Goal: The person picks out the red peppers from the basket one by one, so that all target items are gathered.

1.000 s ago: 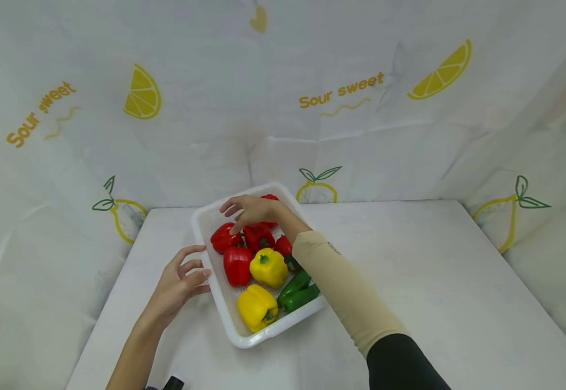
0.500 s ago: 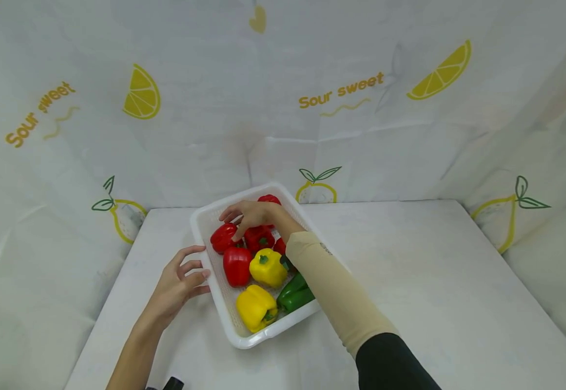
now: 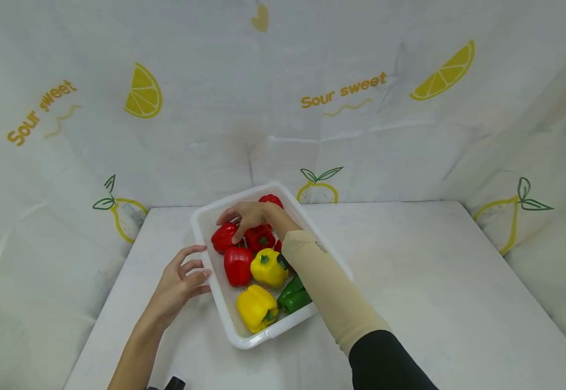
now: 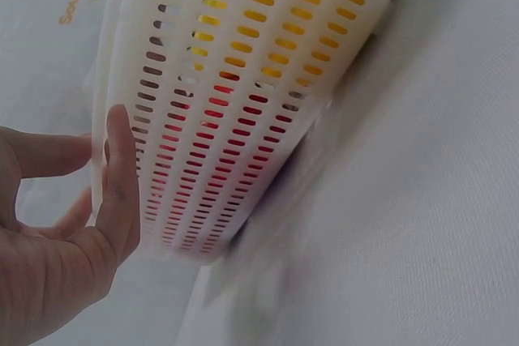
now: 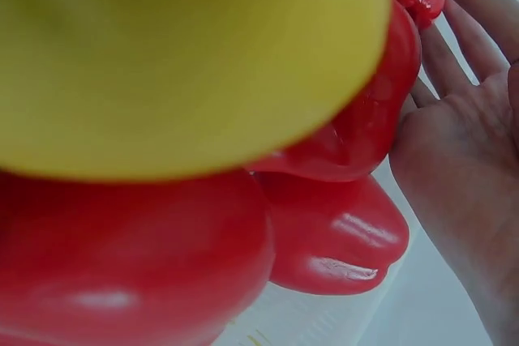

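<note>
A white perforated basket holding bell peppers stands tilted to the left on the table. My left hand grips its left rim, the fingers and thumb on either side of the edge in the left wrist view. Inside, my right hand reaches over the far left red bell pepper, its thumb on the near right side and its fingers curled past the far side. Close by lie a second red pepper and a third. In the right wrist view, a yellow pepper covers much of the red ones.
Nearer in the basket are another yellow pepper and a green pepper, partly under the right sleeve. One more red pepper sits in the far corner. A lemon-print sheet rises behind the white table.
My right hand has lowered slightly and closed around the far left red pepper, its forearm shifting left over the green pepper. The left hand and the basket stay put.
</note>
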`<state>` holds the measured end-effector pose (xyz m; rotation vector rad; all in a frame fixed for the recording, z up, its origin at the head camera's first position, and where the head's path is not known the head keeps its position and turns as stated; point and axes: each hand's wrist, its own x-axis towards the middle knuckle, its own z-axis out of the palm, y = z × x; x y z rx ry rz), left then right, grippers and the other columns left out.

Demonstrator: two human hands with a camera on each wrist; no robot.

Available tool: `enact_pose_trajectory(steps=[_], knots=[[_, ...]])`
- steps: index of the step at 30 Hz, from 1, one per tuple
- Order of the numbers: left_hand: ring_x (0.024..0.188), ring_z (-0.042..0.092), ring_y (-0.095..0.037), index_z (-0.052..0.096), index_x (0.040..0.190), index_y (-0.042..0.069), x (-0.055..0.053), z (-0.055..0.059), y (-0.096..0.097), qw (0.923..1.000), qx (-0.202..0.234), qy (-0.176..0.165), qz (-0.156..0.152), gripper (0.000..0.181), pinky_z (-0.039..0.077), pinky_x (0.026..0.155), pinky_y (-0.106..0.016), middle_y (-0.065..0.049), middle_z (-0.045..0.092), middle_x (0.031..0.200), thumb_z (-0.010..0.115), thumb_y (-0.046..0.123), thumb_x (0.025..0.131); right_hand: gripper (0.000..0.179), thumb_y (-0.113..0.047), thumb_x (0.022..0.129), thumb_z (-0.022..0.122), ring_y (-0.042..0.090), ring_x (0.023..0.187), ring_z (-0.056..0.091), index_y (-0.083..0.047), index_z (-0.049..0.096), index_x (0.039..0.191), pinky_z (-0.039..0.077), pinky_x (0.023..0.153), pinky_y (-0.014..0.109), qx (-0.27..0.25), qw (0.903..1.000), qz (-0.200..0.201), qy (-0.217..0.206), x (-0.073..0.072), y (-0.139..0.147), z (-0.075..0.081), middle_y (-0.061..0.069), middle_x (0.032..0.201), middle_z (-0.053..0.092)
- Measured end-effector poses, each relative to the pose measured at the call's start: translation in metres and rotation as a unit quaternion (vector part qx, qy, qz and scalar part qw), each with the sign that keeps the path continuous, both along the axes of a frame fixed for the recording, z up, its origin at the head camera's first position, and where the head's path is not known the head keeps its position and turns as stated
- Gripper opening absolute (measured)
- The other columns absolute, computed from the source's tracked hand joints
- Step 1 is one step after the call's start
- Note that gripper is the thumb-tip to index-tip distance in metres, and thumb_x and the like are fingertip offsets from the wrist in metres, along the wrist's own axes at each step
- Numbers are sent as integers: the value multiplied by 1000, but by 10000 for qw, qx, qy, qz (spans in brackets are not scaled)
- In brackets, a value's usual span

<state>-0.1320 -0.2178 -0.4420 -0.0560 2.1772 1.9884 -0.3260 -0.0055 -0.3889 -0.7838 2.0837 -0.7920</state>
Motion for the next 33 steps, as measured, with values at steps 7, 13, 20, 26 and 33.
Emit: enact_pose_trajectory(steps=[7, 13, 20, 26, 33], knots=[[102, 75, -17, 38, 159, 14, 1, 1, 0, 10000, 7, -40, 55, 64, 70, 89, -36, -5, 66, 118, 69, 9, 103, 66, -12, 93, 84, 28, 150, 49, -26, 60, 152, 53, 122, 50, 289, 9996, 29, -39, -1, -1, 1, 5, 165, 52], [102, 75, -18, 38, 159, 14, 0, 1, 1, 10000, -12, -60, 73, 64, 70, 89, -37, -6, 65, 119, 67, 8, 103, 66, -14, 94, 83, 27, 149, 48, -28, 59, 154, 55, 120, 48, 506, 9987, 36, -39, -1, -3, 4, 4, 168, 50], [102, 75, -19, 38, 159, 14, 0, 1, 2, 10000, -19, -50, 76, 64, 70, 89, -37, -8, 65, 120, 68, 9, 103, 66, -16, 95, 83, 27, 148, 48, -28, 57, 155, 55, 120, 47, 683, 9976, 67, -43, -2, -4, 7, 4, 168, 49], [102, 76, -18, 39, 159, 15, -1, 1, 2, 9999, -90, -37, 108, 64, 70, 89, -37, -11, 65, 123, 69, 10, 103, 68, -17, 95, 83, 29, 146, 49, -27, 55, 156, 56, 119, 48, 784, 9969, -24, -114, -2, -5, 6, 7, 166, 50], [103, 76, -18, 38, 159, 15, 0, 2, 2, 9999, -119, -39, 103, 64, 69, 90, -38, -16, 64, 126, 68, 10, 103, 67, -14, 94, 84, 28, 141, 53, -26, 55, 153, 59, 115, 45, 784, 9968, -97, -116, -1, -5, 6, 8, 162, 53]])
